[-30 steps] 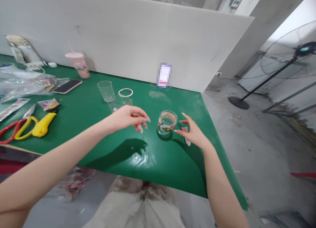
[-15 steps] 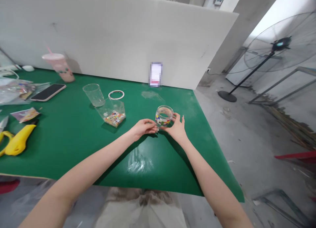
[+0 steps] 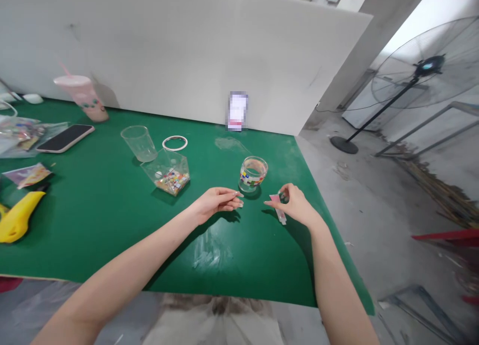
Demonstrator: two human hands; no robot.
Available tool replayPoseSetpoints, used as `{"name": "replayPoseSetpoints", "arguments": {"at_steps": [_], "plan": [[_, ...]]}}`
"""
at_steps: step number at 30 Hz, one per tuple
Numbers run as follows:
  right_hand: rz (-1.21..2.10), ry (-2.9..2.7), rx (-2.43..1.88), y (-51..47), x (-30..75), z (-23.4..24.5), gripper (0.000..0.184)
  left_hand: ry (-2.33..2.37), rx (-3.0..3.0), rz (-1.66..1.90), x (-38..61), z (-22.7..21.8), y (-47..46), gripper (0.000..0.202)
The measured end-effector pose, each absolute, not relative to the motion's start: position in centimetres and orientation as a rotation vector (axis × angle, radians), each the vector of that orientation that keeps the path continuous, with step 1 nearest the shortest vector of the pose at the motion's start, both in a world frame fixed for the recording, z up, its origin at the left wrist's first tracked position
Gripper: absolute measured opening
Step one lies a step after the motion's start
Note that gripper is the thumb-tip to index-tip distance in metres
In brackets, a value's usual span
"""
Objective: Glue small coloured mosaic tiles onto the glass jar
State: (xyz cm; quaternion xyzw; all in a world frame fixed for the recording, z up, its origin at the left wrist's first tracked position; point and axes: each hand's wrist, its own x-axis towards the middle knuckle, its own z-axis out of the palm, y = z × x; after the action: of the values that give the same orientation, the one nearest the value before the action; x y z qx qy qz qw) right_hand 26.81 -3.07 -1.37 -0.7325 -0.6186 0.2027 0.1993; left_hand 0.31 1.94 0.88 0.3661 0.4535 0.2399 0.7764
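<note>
A clear glass cup (image 3: 253, 175) with a band of coloured mosaic tiles around its side stands upright on the green table. My right hand (image 3: 295, 204) is to its right, with thumb and fingers around a small pink-and-white squeeze tube (image 3: 279, 210). Just left of the cup is my left hand (image 3: 220, 204), apart from it, its fingers drawn together. Whatever lies between those fingertips is too small to make out. Further left, an angular clear container (image 3: 166, 168) holds many small coloured tiles (image 3: 173, 181).
Behind the tile container are a tilted clear plastic cup (image 3: 139, 144) and a white ring (image 3: 174, 143). A phone (image 3: 237, 110) leans against the white panel. On the left lie another phone (image 3: 66, 138), a pink tumbler (image 3: 84, 99), a plastic bag (image 3: 20, 135) and a yellow-handled tool (image 3: 20, 218).
My right hand has let go of the glass cup and moved right and nearer, onto the small tube. The cup now stands free, and my left hand has drawn slightly away from it.
</note>
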Motion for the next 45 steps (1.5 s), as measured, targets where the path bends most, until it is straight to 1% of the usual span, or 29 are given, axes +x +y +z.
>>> {"name": "replayPoseSetpoints", "arguments": {"at_steps": [2, 4, 9, 11, 14, 15, 18, 20, 23, 28, 30, 31, 32, 33, 36, 37, 38, 40, 43, 45], "plan": [[0.707, -1.753, -2.106, -3.2, 26.8, -1.1, 0.057, 0.997, 0.834, 0.52, 0.5, 1.0, 1.6, 0.006], [0.788, -1.788, -2.194, -3.3, 26.6, -0.9, 0.055, 1.007, 0.911, 0.515, 0.8, 1.1, 1.2, 0.01], [0.655, -1.764, -2.471, -3.4, 26.4, -0.2, 0.061, 0.986, 1.088, 0.494, 1.2, 1.1, 0.3, 0.015], [0.828, -1.712, -2.473, -3.7, 26.8, 0.2, 0.061, 0.989, 1.124, 0.474, 1.1, 1.2, 0.2, 0.016], [1.285, -1.591, -2.395, -4.3, 27.6, 0.8, 0.062, 0.998, 1.178, 0.396, 1.1, 1.3, 0.3, 0.018], [1.385, -1.55, -2.373, -4.5, 27.8, 0.9, 0.063, 0.993, 1.193, 0.375, 1.0, 1.4, 0.4, 0.019], [1.491, -1.513, -2.367, -4.9, 28.2, 1.2, 0.064, 0.961, 1.215, 0.356, 1.0, 1.5, 0.3, 0.016], [1.485, -1.574, -2.366, -4.9, 27.9, 1.2, 0.061, 0.943, 1.221, 0.365, 1.1, 1.5, 0.2, 0.016], [1.326, -1.679, -2.311, -4.6, 26.9, 1.0, 0.058, 0.938, 1.224, 0.4, 1.1, 1.4, 0.1, 0.018], [0.859, -1.844, -2.128, -4.2, 25.9, 0.4, 0.05, 0.971, 1.193, 0.446, 1.1, 1.2, 0.3, 0.019], [0.664, -1.859, -2.121, -4.2, 26.0, 0.5, 0.046, 0.981, 1.203, 0.442, 1.1, 1.2, 0.4, 0.02], [0.617, -1.853, -2.13, -4.2, 26.1, 0.7, 0.045, 0.986, 1.211, 0.442, 1.1, 1.1, 0.4, 0.021], [0.636, -1.86, -2.132, -4.3, 26.1, 0.9, 0.044, 0.994, 1.22, 0.447, 1.1, 1.1, 0.5, 0.021], [0.738, -1.891, -2.117, -4.4, 26.1, 1.2, 0.044, 1.002, 1.233, 0.456, 1.1, 1.0, 0.5, 0.022], [1.354, -2.01, -1.905, -4.9, 25.6, 1.9, 0.048, 1.031, 1.29, 0.481, 1.0, 0.6, 0.7, 0.023], [1.53, -2.005, -1.82, -4.9, 25.3, 2.0, 0.048, 1.039, 1.316, 0.494, 1.0, 0.4, 0.8, 0.023], [1.627, -1.972, -1.768, -4.9, 25.0, 2.0, 0.048, 1.042, 1.345, 0.509, 1.0, 0.2, 0.8, 0.022], [1.583, -1.865, -1.797, -4.7, 24.4, 1.6, 0.05, 1.023, 1.396, 0.521, 1.1, -0.1, 0.8, 0.021], [1.332, -1.769, -1.905, -4.2, 23.6, 0.6, 0.058, 0.968, 1.415, 0.469, 1.5, -0.3, 0.3, 0.022], [1.207, -1.77, -1.954, -3.9, 23.1, 0.1, 0.059, 0.938, 1.375, 0.436, 1.9, -0.3, -0.2, 0.025]]}}
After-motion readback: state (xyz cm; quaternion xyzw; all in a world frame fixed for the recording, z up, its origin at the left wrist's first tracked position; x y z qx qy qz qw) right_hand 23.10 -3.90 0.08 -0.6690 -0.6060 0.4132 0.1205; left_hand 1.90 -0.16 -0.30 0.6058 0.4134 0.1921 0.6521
